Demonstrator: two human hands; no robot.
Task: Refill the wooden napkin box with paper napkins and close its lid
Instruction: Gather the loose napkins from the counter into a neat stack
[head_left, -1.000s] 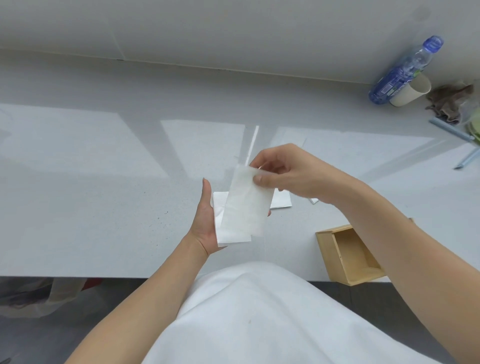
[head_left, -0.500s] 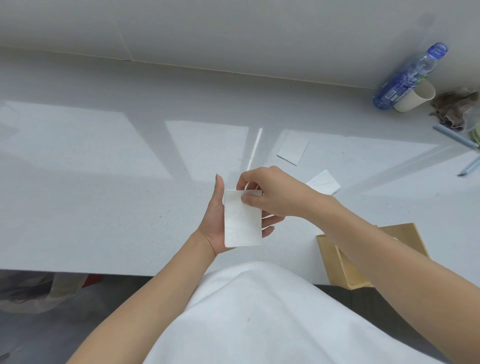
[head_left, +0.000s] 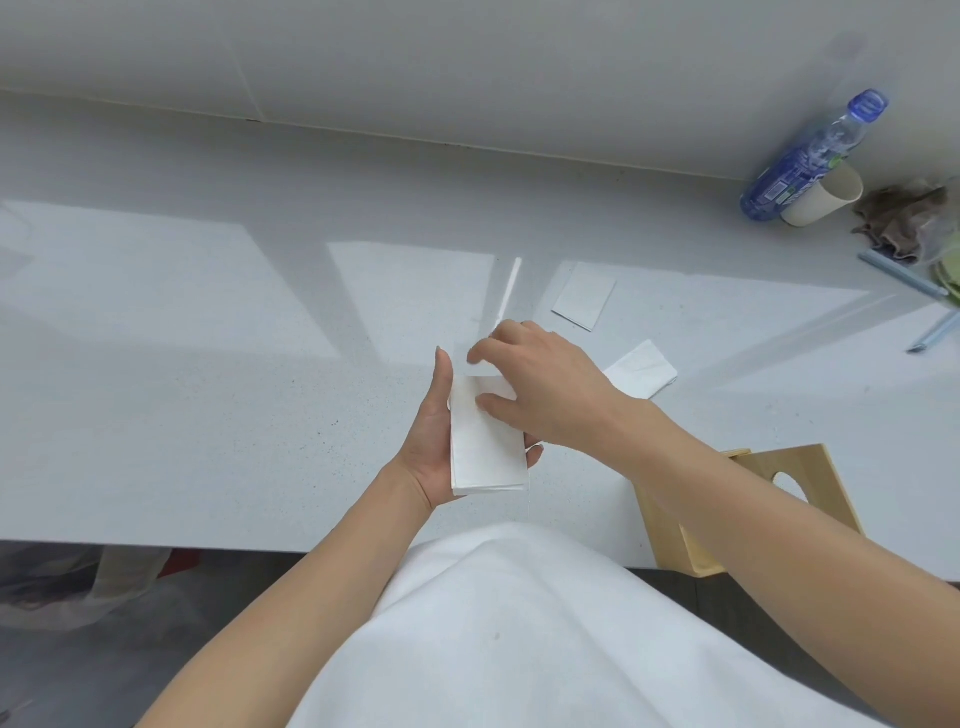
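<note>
A small stack of folded white paper napkins (head_left: 483, 452) lies in the palm of my left hand (head_left: 431, 447), held upright over the table's near part. My right hand (head_left: 545, 389) rests on the stack's upper half, thumb and fingers pinching the top napkin. The wooden napkin box (head_left: 670, 540) stands at the table's front edge to the right, partly hidden by my right forearm. Its lid (head_left: 826, 478), with an oval slot, stands open behind it. Two more folded napkins lie on the table: one (head_left: 641, 376) just right of my hands, another (head_left: 584, 301) farther back.
On the grey table (head_left: 208, 389), a thin white strip (head_left: 509, 291) lies beyond my hands. At the far right stand a blue bottle (head_left: 810, 161) and a paper cup (head_left: 826, 195), with a brown cloth (head_left: 904, 218) and two pens (head_left: 898, 273). A wall runs along the back.
My right hand brought the loose napkin down onto the stack in my left palm and now presses on it. The view shifted, uncovering the box's open lid.
</note>
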